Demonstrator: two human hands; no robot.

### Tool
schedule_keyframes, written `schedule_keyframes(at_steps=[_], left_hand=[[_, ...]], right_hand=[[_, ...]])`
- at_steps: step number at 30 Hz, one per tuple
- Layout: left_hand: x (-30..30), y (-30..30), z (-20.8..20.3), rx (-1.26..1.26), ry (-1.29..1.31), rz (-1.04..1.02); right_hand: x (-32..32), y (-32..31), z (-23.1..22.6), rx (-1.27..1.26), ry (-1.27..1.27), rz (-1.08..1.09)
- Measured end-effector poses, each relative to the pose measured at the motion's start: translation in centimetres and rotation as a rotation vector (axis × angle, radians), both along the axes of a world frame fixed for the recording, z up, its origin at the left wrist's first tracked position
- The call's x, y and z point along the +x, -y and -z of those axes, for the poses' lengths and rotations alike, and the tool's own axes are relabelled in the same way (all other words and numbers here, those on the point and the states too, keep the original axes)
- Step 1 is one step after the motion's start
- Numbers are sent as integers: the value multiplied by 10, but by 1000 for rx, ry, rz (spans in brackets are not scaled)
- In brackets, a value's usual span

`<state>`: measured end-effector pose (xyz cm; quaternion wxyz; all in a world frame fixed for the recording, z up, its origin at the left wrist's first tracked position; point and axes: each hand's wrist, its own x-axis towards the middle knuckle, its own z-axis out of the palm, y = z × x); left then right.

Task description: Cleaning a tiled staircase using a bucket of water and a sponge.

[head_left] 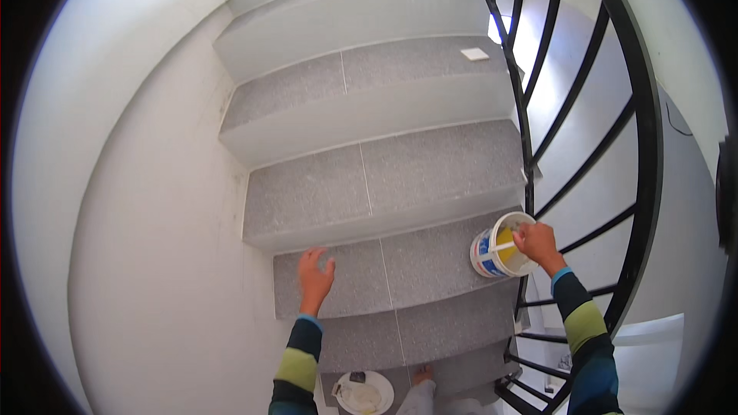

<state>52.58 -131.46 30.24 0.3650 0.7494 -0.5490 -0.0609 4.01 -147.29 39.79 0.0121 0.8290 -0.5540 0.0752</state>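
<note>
A small white bucket (pixel 484 255) with a blue and red label stands on a grey stair step, at its right end beside the railing. My right hand (pixel 537 243) is closed at the bucket's mouth on its pale handle (pixel 503 247). Something yellow (pixel 505 236) shows inside the bucket; its kind I cannot make out. Over the left end of the same step hovers my left hand (pixel 314 277), its fingers apart and curved, holding nothing. Lower down, a white plate-like dish (pixel 380 386) carries a whitish paste and a small dark block (pixel 357 377).
Grey tiled steps (pixel 307 192) climb ahead, with a white wall (pixel 161 223) on the left. A black metal railing (pixel 649 146) curves along the right side. One white flat piece (pixel 475 54) lies on a higher step. My bare foot (pixel 423 374) shows below.
</note>
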Motion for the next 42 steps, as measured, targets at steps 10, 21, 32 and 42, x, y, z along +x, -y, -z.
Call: schedule_keyframes(at_steps=[10, 21, 32, 42], left_hand=[[16, 204, 37, 237, 49, -84], [-4, 237, 33, 220, 194, -297], [-7, 243, 29, 301, 203, -284], [-5, 239, 31, 285, 200, -267]], right_hand=[[29, 46, 48, 112, -22, -15], [-21, 56, 133, 826, -35, 365], [15, 54, 159, 907, 232, 688], [10, 45, 222, 631, -84, 504]])
